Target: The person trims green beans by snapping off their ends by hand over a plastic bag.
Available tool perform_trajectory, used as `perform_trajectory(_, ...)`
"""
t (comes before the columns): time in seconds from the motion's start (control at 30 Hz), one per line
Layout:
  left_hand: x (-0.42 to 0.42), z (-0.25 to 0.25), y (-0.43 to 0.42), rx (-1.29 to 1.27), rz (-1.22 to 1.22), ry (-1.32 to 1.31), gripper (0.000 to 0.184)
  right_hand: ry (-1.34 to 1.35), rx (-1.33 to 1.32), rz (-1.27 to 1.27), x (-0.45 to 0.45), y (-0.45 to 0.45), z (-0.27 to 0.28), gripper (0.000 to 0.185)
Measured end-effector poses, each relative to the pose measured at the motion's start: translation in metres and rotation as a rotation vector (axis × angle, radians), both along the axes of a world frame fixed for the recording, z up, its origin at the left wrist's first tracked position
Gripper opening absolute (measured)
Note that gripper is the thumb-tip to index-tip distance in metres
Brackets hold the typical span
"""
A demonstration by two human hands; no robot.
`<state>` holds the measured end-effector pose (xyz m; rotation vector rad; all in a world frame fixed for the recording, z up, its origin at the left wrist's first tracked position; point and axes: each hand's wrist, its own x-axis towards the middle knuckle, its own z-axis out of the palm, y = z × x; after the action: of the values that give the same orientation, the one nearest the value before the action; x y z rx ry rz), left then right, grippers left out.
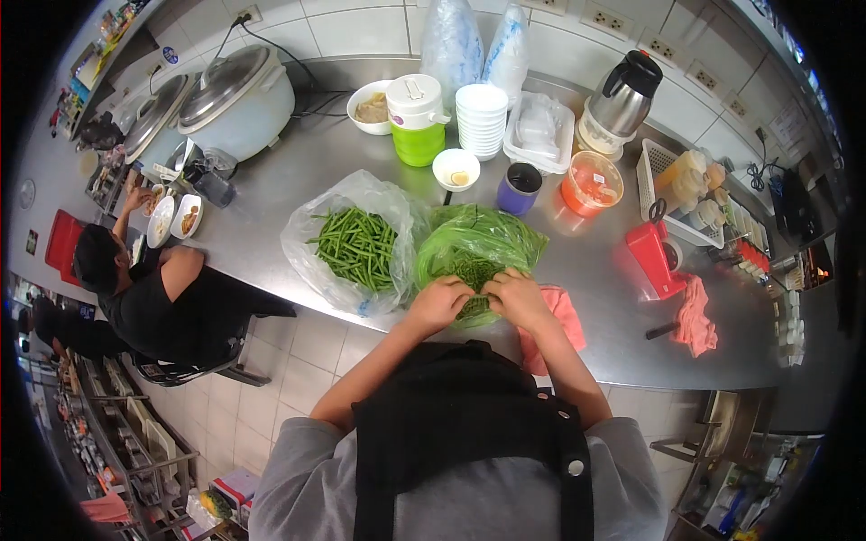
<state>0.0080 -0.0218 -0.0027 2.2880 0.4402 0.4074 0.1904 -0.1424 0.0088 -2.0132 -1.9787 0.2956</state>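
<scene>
My left hand [441, 303] and my right hand [517, 296] meet over the mouth of a green plastic bag [487, 234], both with fingers closed in a pinch. A green bean [478, 293] seems to run between the fingertips, mostly hidden by them. Thin green pieces [471, 268] lie inside the green bag under my hands. Left of it, a clear plastic bag [302, 239] stands open, full of cut green beans [354, 248]. A pink cloth [564, 316] lies at the counter edge beside my right wrist.
Behind the bags stand a green-and-white jug [417, 135], a small white bowl [456, 169], stacked white bowls [482, 122], a purple cup [520, 188] and an orange-red tub [591, 185]. A red container [651, 261] sits right. A person [153, 288] sits at the left with food dishes.
</scene>
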Motion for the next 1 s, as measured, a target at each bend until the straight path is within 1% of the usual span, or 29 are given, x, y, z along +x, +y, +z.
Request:
perform_trajectory(0.03, -0.001, 0.0, 0.001, 0.008, 0.021, 0.031, 0.017, -0.001, 0.001, 0.003, 0.0, 0.001, 0.002, 0.019)
perform_trajectory(0.1, -0.003, 0.002, 0.005, 0.02, 0.049, 0.036, 0.018, 0.085, 0.118, -0.051, -0.002, 0.002, 0.007, 0.015)
perform_trajectory(0.17, -0.004, 0.004, 0.01, 0.032, 0.071, 0.042, 0.02, 0.087, 0.136, -0.06, -0.001, 0.003, 0.014, 0.016)
perform_trajectory(0.27, -0.007, 0.008, 0.017, -0.017, 0.117, 0.072, 0.022, 0.096, 0.175, -0.071, -0.001, 0.006, 0.016, 0.016)
perform_trajectory(0.3, -0.008, 0.016, 0.019, -0.019, 0.12, 0.084, 0.022, 0.101, 0.197, -0.079, -0.001, 0.007, 0.017, 0.016)
perform_trajectory(0.57, -0.012, 0.02, 0.027, 0.036, 0.082, 0.158, 0.021, 0.08, 0.17, -0.095, -0.002, 0.01, 0.022, 0.016)
perform_trajectory(0.77, -0.007, 0.028, 0.023, 0.055, 0.145, 0.195, 0.018, 0.062, 0.218, -0.113, -0.002, 0.013, 0.015, 0.015)
perform_trajectory(0.83, -0.005, 0.034, 0.019, 0.14, 0.207, 0.131, 0.015, 0.049, 0.222, -0.123, -0.012, 0.017, 0.023, 0.014)
perform_trajectory(0.87, -0.003, 0.034, 0.017, 0.139, 0.205, 0.132, 0.015, 0.119, 0.255, -0.111, -0.019, 0.019, 0.027, 0.015)
perform_trajectory(0.9, -0.002, 0.035, 0.017, 0.178, 0.201, 0.033, 0.013, 0.189, 0.287, -0.1, -0.024, 0.02, 0.031, 0.016)
perform_trajectory(0.93, -0.001, 0.035, 0.016, 0.218, 0.197, -0.067, 0.012, 0.19, 0.288, -0.102, -0.025, 0.022, 0.027, 0.016)
perform_trajectory(0.97, 0.0, 0.036, 0.016, 0.217, 0.196, -0.067, 0.012, 0.236, 0.283, -0.128, -0.025, 0.024, 0.02, 0.017)
perform_trajectory(1.0, 0.001, 0.037, 0.015, 0.127, 0.246, -0.134, 0.011, 0.28, 0.279, -0.153, -0.025, 0.026, 0.018, 0.018)
